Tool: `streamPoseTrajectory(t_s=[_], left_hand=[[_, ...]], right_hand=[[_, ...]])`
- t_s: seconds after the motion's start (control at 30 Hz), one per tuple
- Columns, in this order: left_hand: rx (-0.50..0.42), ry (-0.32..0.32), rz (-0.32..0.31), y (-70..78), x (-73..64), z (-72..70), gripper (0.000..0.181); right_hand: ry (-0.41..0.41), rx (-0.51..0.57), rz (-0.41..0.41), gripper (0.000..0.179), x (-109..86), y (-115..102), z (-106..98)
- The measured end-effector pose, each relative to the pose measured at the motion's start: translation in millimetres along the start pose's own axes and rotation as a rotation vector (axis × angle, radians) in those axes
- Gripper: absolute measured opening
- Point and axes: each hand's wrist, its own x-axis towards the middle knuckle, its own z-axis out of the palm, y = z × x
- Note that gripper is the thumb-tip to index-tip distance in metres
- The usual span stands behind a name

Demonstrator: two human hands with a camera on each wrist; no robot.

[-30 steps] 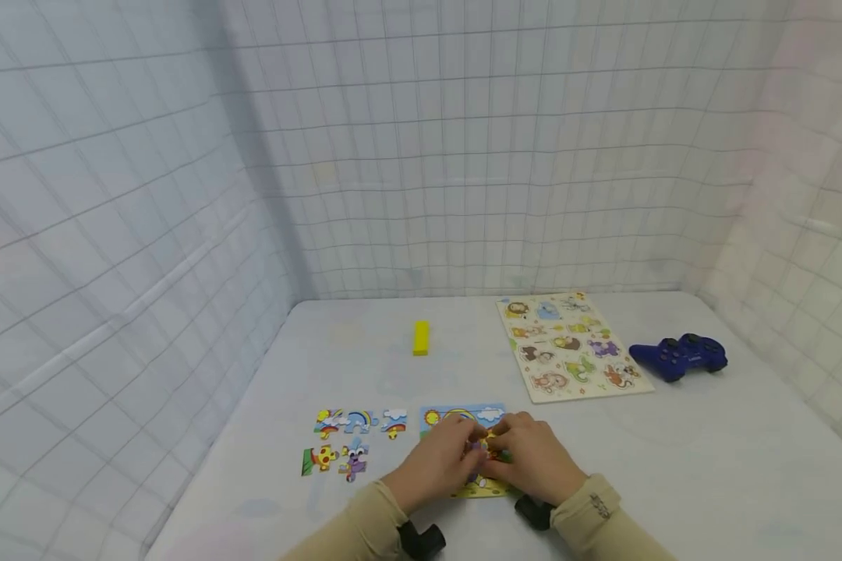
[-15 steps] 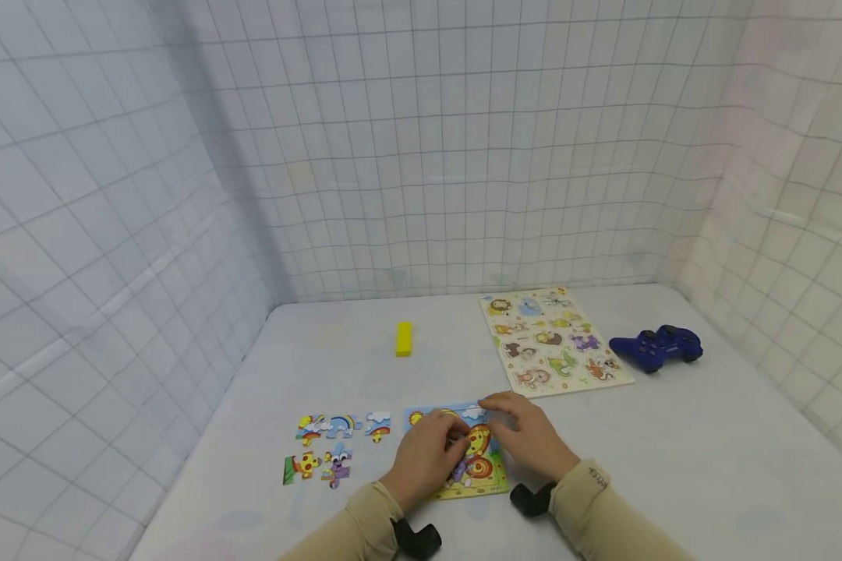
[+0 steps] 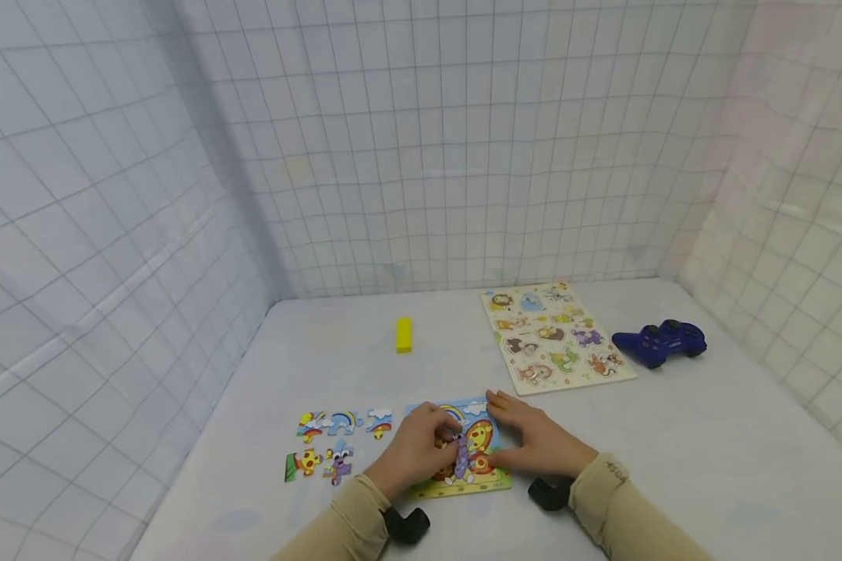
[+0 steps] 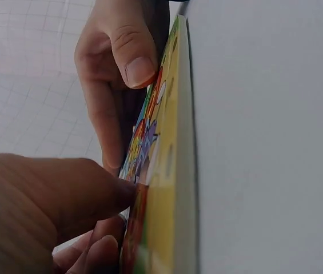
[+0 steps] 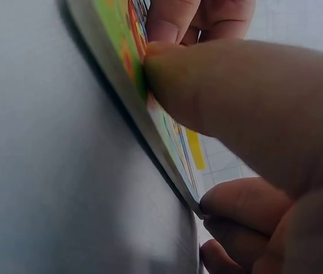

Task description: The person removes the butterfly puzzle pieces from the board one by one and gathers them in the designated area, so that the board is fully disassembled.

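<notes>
A colourful jigsaw puzzle board (image 3: 456, 489) with a butterfly picture lies flat on the table. My left hand (image 3: 410, 452) is over its left part, fingers bent, thumb tip touching the picture in the left wrist view. Whether a piece sits between that thumb and the fingers is hidden. At the right side is my right hand (image 3: 536, 440), thumb resting on the board's face and fingers extended along the far right edge. The right wrist view shows this thumb (image 5: 201, 85) on the board and a fingertip against its corner.
Loose puzzle pieces (image 3: 339, 461) lie in two rows left of the board. A yellow block (image 3: 403, 335) stands farther back. At the back right are an animal picture board (image 3: 554, 339) and a blue game controller (image 3: 659, 343). Gridded cloth walls (image 3: 456, 156) enclose the table.
My right hand has moved off the picture's middle to the board's right edge, uncovering the butterfly's right wing. My left hand has stayed over the left part. The head view has shifted slightly.
</notes>
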Motion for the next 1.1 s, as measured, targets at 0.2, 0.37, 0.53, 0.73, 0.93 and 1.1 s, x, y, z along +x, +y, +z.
streamPoseTrajectory(t_s=[0.2, 0.37, 0.53, 0.73, 0.93, 1.1], left_hand=[[-0.005, 0.018, -0.020, 2.9, 2.1, 1.7, 0.005], [-0.041, 0.029, -0.038, 4.4, 1.7, 5.0, 0.006], [-0.002, 0.043, -0.029, 5.5, 1.5, 7.5, 0.008], [0.029, 0.057, -0.018, 7.6, 1.4, 9.6, 0.007], [0.006, 0.068, -0.036, 8.8, 2.2, 9.2, 0.005], [-0.034, 0.051, -0.043, 8.1, 2.8, 8.7, 0.006]], right_hand=[[-0.015, -0.023, -0.009, 0.092, -0.6, -0.1, -0.6], [-0.008, -0.031, -0.008, 0.091, 0.1, -1.0, -0.4], [-0.007, -0.052, -0.005, 0.092, 0.9, -1.5, 0.8], [-0.009, -0.068, 0.027, 0.093, 0.0, -2.3, 1.3], [-0.009, -0.051, 0.029, 0.091, -1.3, -5.8, 0.2], [-0.019, -0.041, 0.026, 0.091, -0.9, -6.7, 0.1]])
